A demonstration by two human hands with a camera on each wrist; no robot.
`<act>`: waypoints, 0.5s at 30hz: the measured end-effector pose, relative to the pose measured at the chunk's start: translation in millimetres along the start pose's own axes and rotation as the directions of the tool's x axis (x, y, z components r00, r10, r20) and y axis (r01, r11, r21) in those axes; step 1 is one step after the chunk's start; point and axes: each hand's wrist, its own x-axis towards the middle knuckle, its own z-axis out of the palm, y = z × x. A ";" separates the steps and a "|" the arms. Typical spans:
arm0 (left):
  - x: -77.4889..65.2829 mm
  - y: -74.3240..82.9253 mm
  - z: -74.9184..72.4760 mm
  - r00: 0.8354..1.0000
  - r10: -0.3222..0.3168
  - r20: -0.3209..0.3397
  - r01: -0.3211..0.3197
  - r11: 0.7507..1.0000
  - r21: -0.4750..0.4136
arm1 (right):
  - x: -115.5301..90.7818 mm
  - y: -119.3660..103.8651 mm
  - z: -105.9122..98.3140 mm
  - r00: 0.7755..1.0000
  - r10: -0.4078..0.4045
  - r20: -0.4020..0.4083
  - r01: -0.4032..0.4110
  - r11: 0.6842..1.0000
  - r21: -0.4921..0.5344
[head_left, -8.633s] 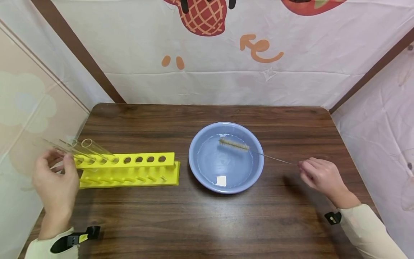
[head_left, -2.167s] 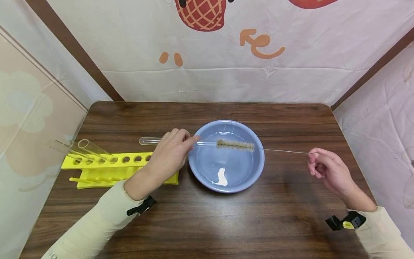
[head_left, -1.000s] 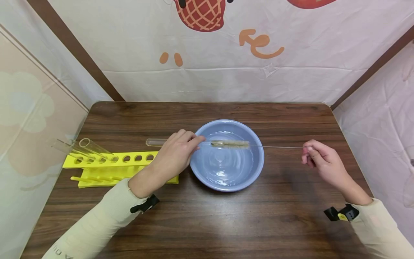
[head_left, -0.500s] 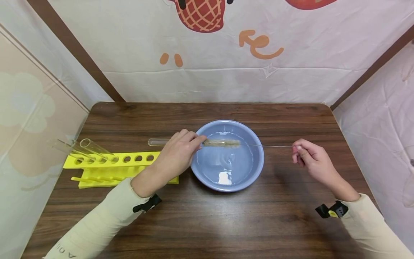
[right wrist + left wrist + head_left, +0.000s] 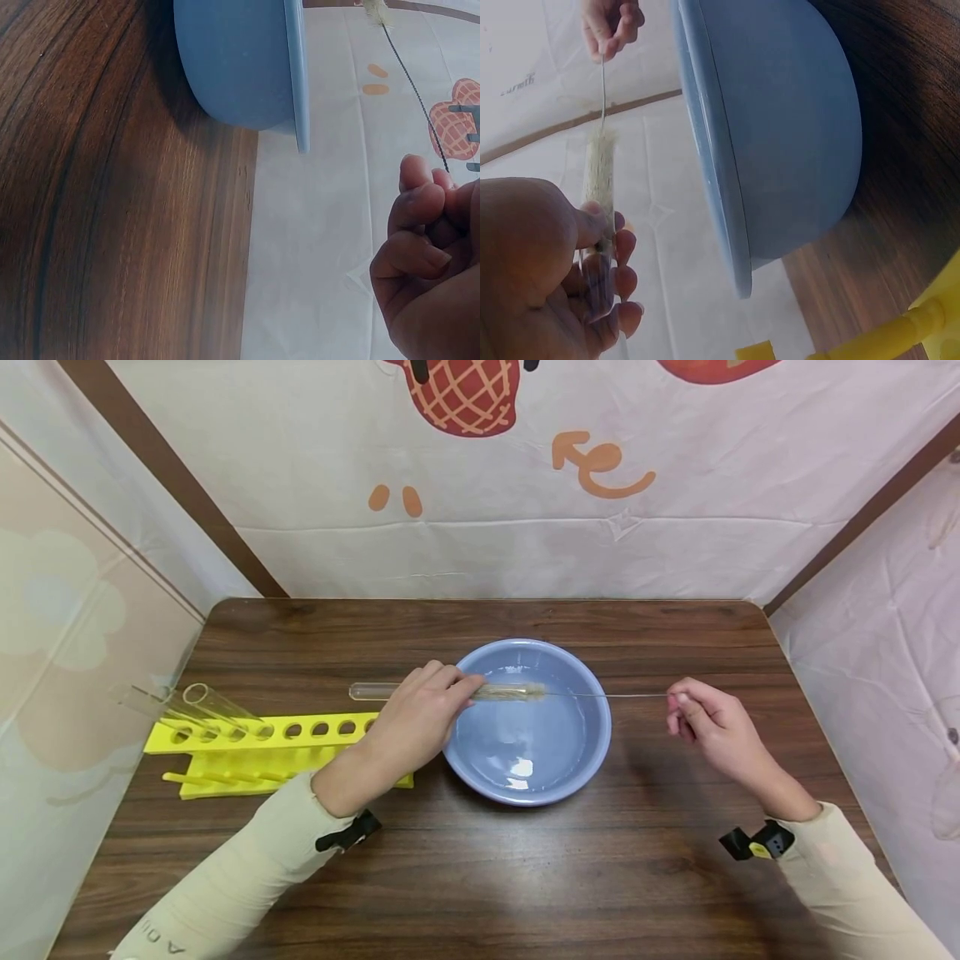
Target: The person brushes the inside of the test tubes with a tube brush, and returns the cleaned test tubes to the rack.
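Observation:
My left hand grips a clear glass test tube held level, its closed end pointing left and its mouth over the blue basin. Most of the bristle head of a test tube brush sits inside the tube, with a tuft at the mouth. The brush's thin twisted wire runs right to my right hand, whose thumb and fingers pinch its end beyond the basin's right rim. In the left wrist view the fingers of my left hand wrap around the tube, above the level of the basin rim.
A yellow test tube rack stands at the left, partly behind my left forearm. Several glass tubes lean in its left holes. Water lies in the basin. Fabric walls enclose the wooden table at the back and sides.
Earlier my left hand was at the rack; it brought a tube over to the basin. Over the last second my right hand has moved left, pushing the brush deeper into the tube.

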 end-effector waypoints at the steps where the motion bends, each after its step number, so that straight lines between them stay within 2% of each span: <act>1: 0.2 0.1 0.3 1.000 -0.001 0.000 0.001 1.000 -0.001 | 0.4 -0.4 0.6 1.000 0.001 -0.001 -0.001 1.000 0.001; 15: 4.5 1.5 2.7 1.000 0.014 -0.014 -0.014 1.000 0.003 | 6.7 -3.0 9.6 1.000 0.006 -0.004 -0.006 1.000 0.029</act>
